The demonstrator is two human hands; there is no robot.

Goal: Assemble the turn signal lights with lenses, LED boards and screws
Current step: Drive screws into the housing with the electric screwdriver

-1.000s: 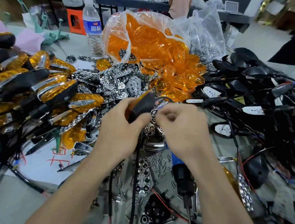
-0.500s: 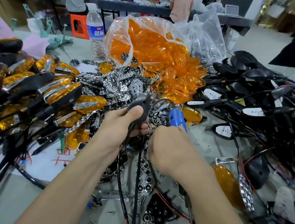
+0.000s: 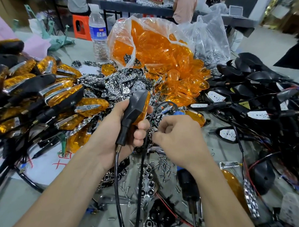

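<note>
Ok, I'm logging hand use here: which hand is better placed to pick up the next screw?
Right, likely. The left hand grips the turn signal upright and is occupied. The right hand, fingers curled, sits close to the loose screws. Whether it pinches something is hidden.

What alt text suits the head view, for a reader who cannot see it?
The left hand grips a black turn signal light with an orange lens, and the curled right hand is beside it. Around them lie finished lights, a bag of orange lenses and loose screws.
</note>
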